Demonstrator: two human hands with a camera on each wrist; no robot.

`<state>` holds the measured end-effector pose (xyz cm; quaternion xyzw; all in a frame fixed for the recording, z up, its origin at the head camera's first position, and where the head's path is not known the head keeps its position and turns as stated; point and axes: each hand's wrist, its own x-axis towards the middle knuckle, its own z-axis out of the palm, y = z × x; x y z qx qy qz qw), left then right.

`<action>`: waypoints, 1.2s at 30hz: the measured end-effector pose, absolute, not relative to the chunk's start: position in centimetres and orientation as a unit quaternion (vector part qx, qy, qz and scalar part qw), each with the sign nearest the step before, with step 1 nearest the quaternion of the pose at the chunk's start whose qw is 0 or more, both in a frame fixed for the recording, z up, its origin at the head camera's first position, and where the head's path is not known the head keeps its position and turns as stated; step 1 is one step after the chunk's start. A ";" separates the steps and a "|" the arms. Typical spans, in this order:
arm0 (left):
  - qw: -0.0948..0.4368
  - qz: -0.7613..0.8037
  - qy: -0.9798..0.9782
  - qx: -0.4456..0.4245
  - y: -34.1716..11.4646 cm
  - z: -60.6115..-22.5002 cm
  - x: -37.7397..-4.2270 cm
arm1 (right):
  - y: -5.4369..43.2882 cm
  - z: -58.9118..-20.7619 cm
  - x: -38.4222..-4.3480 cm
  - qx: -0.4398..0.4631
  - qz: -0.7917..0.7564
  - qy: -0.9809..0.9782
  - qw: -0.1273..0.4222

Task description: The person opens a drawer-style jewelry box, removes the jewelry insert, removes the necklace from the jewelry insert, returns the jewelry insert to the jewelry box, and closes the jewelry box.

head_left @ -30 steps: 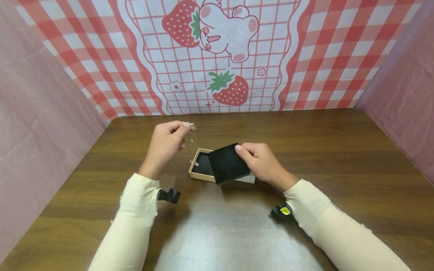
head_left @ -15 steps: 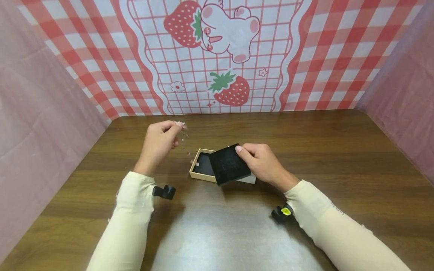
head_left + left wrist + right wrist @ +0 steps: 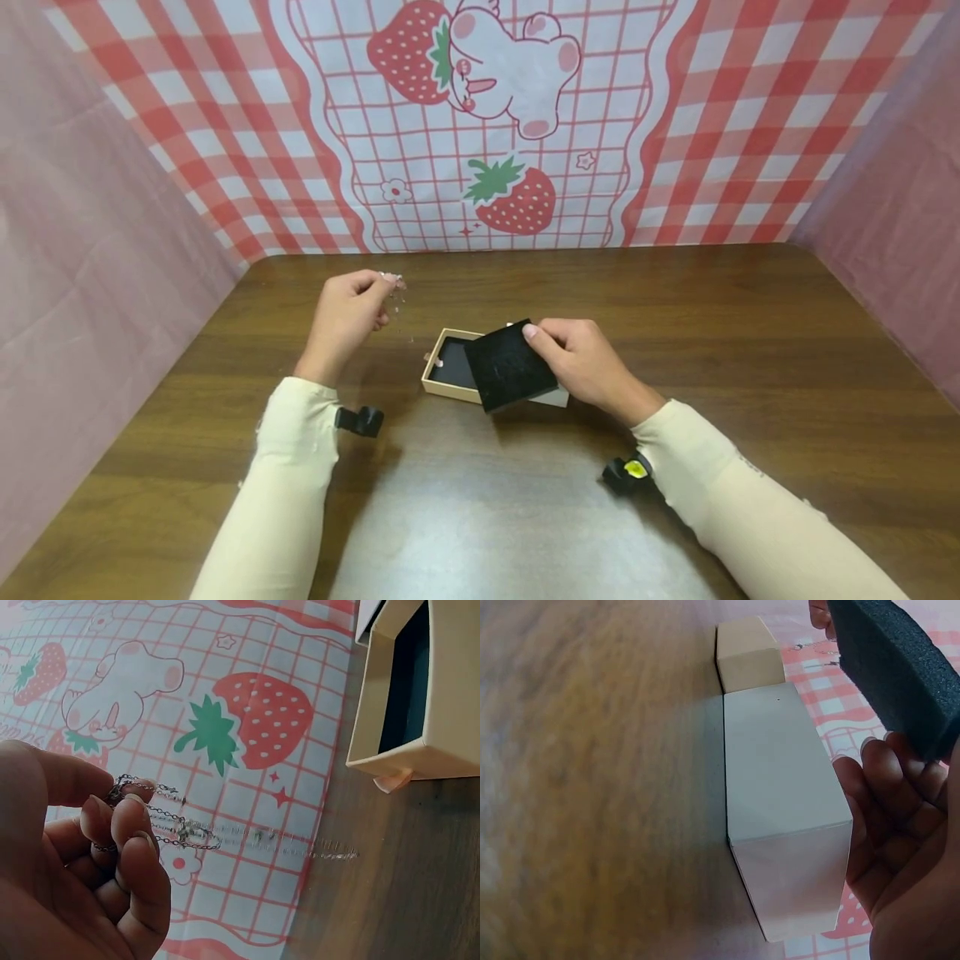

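My left hand [image 3: 347, 312] is raised over the left part of the table, pinching a thin silver chain [image 3: 195, 846] between thumb and fingertips. Loops of the chain dangle below the fingers; in the left wrist view the lower strands are blurred. My right hand [image 3: 581, 358] grips a square black foam pad [image 3: 512, 367] by its right edge, thumb on top. Tilted, the pad hangs above a drawer-style box and covers part of it. The box's tan tray [image 3: 450, 392], dark inside, is pulled partway out of its white sleeve [image 3: 787, 765].
A brown wood-grain table [image 3: 465, 517] lies under everything. Behind it hangs a red-and-white checked cloth [image 3: 720, 150] with strawberries, and pink cloth [image 3: 885, 167] closes both sides. A small ribbon tab [image 3: 395, 781] sticks out of the tray's end.
My left hand has moved left, away from the box, with the chain hanging from it. The right hand and the foam pad have stayed nearly still.
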<state>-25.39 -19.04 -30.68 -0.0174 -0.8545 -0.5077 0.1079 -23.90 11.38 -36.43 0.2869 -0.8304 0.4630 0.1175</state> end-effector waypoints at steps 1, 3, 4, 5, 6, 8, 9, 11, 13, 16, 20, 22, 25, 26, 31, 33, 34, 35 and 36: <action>0.107 -0.506 -0.856 -0.017 -19.1 -30.8 -25.4 | 11.4 -36.5 -23.9 0.287 0.463 -0.831 0.118; 0.106 -0.502 -0.859 -0.016 -19.2 -30.9 -25.5 | 11.4 -36.5 -23.9 0.288 0.462 -0.831 0.119; 0.105 -0.500 -0.859 -0.016 -19.2 -31.0 -25.6 | 11.4 -36.5 -24.0 0.288 0.461 -0.831 0.119; 0.104 -0.499 -0.860 -0.016 -19.3 -31.0 -25.6 | 11.4 -36.5 -24.0 0.288 0.460 -0.831 0.119; 0.103 -0.498 -0.861 -0.015 -19.4 -31.1 -25.6 | 11.3 -36.5 -24.0 0.288 0.460 -0.832 0.118; 0.103 -0.497 -0.862 -0.013 -19.5 -31.3 -25.7 | 11.4 -36.5 -24.0 0.288 0.458 -0.832 0.117; 0.102 -0.496 -0.862 -0.012 -19.6 -31.3 -25.7 | 11.4 -36.5 -24.0 0.289 0.458 -0.833 0.116; 0.103 -0.496 -0.862 -0.009 -19.7 -31.4 -25.8 | 11.4 -36.5 -24.0 0.288 0.457 -0.834 0.113; 0.103 -0.494 -0.863 -0.007 -19.8 -31.5 -25.9 | 11.4 -36.5 -24.0 0.287 0.456 -0.835 0.111; 0.101 -0.495 -0.863 -0.004 -20.0 -31.6 -26.0 | 11.4 -36.5 -24.0 0.288 0.455 -0.835 0.110; 0.095 -0.496 -0.863 0.003 -20.1 -31.9 -26.2 | 11.4 -36.5 -24.0 0.289 0.456 -0.835 0.110; 0.092 -0.495 -0.864 0.006 -20.2 -32.0 -26.2 | 11.4 -36.5 -24.0 0.288 0.456 -0.835 0.108; 0.086 -0.493 -0.866 0.008 -20.3 -32.2 -26.3 | 11.4 -36.6 -24.0 0.288 0.455 -0.836 0.106; 0.084 -0.493 -0.866 0.007 -20.3 -32.3 -26.3 | 11.4 -36.7 -24.0 0.288 0.455 -0.836 0.105; 0.079 -0.483 -0.872 0.000 -20.6 -32.6 -26.4 | 11.4 -36.6 -24.0 0.288 0.455 -0.836 0.106; 0.069 -0.477 -0.876 -0.003 -20.7 -32.7 -26.4 | 11.4 -36.5 -24.0 0.288 0.454 -0.836 0.107; 0.060 -0.477 -0.877 -0.003 -20.8 -32.7 -26.4 | 11.4 -36.5 -24.0 0.288 0.454 -0.836 0.108; 0.051 -0.474 -0.879 -0.003 -20.9 -32.7 -26.4 | 11.4 -36.5 -24.0 0.287 0.454 -0.836 0.109; 0.042 -0.470 -0.882 -0.002 -21.0 -32.8 -26.4 | 11.4 -36.5 -23.9 0.287 0.454 -0.837 0.109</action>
